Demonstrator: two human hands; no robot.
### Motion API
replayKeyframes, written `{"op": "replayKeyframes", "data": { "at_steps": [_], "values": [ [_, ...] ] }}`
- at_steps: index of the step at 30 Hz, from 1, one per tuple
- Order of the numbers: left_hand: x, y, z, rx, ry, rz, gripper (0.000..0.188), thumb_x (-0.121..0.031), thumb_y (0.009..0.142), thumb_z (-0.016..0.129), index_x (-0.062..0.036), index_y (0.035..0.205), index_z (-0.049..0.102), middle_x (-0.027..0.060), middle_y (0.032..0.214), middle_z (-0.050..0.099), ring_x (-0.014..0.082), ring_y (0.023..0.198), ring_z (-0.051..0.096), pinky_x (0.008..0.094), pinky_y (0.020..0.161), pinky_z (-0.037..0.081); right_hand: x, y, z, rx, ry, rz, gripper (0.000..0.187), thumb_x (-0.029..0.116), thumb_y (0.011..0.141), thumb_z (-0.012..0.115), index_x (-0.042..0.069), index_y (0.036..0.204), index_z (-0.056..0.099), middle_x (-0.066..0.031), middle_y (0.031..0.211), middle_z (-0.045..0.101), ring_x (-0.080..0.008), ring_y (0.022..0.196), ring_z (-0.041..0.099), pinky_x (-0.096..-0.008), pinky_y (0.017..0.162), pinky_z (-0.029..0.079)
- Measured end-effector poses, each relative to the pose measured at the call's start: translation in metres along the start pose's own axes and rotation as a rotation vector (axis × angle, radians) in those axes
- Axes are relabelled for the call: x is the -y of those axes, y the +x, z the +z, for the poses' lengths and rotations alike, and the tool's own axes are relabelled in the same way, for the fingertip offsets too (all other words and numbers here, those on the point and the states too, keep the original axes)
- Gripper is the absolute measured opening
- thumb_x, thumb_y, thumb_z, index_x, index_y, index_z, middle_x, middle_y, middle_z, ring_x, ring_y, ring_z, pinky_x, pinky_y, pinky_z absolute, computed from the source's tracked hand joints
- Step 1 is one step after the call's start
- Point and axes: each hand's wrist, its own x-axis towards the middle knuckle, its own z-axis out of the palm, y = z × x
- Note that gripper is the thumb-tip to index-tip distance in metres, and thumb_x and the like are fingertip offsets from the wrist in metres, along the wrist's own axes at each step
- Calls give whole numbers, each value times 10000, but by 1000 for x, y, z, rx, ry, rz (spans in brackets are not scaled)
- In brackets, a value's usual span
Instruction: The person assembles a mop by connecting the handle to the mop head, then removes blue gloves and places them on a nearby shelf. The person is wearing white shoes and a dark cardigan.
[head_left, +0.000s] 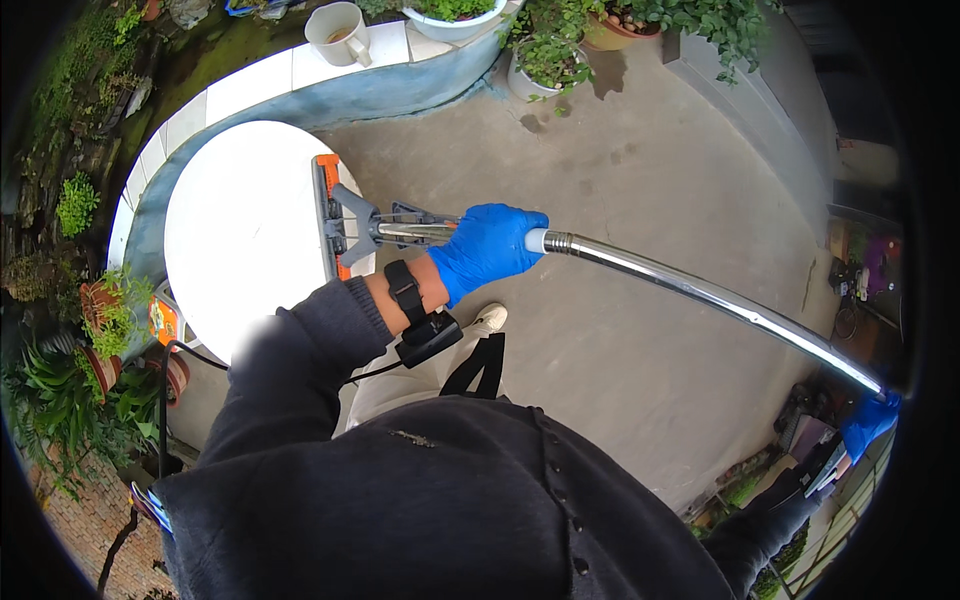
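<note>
A sponge mop with a long shiny metal pole runs across the view, held up off the floor and slanting down to the right. My left hand, in a blue glove, is closed round the pole close to its head end. The grey and orange mop head overlaps the right edge of a round white table; whether it touches the top, I cannot tell. At the far right, my right hand, also blue-gloved, grips the pole's other end, its fingers partly lost at the dark rim.
A curved low wall with white tiles bends behind the table, carrying a pale mug. Potted plants stand at the back and more greenery at the left. Grey concrete floor spreads beneath. My shoe shows below the left hand.
</note>
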Motion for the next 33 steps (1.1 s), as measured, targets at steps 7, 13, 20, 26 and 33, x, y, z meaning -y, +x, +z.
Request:
{"op": "replayKeyframes", "data": {
  "at_steps": [7, 13, 20, 26, 33],
  "values": [
    [-51, 8, -21, 12, 39, 104, 110, -263, 781, 671, -169, 779, 613, 84, 681, 628, 332, 635, 628, 430, 535, 470, 8, -59, -1, -222, 668, 481, 556, 373, 985, 454, 35, 1425, 432, -33, 927, 625, -149, 892, 556, -307, 887, 426],
    [-90, 11, -41, 59, 123, 180, 105, -269, 784, 670, -179, 796, 616, 66, 684, 632, 315, 628, 632, 421, 533, 471, 30, -118, -4, -408, 736, 572, 572, 425, 974, 445, 63, 1417, 451, -12, 890, 589, -135, 799, 533, -287, 766, 452],
    [-127, 16, -53, 62, 219, 284, 72, -254, 798, 660, -196, 824, 626, 51, 690, 638, 291, 630, 640, 406, 531, 474, 7, -174, -32, -551, 746, 629, 554, 455, 971, 427, 71, 1358, 524, -34, 921, 644, -160, 813, 588, -294, 781, 486],
    [-148, 25, -63, 78, 249, 358, 81, -253, 789, 664, -196, 831, 626, 47, 716, 646, 286, 640, 642, 397, 542, 477, -31, -206, -72, -513, 822, 662, 602, 504, 960, 418, 84, 1382, 503, -45, 948, 651, -144, 821, 592, -264, 787, 472],
    [-171, 26, -71, 86, 251, 422, 93, -250, 780, 672, -191, 832, 622, 59, 711, 644, 295, 646, 644, 403, 544, 480, -42, -233, -120, -455, 878, 642, 602, 523, 945, 458, 91, 1359, 528, -11, 975, 653, -122, 865, 581, -275, 820, 457]
  ]
}}
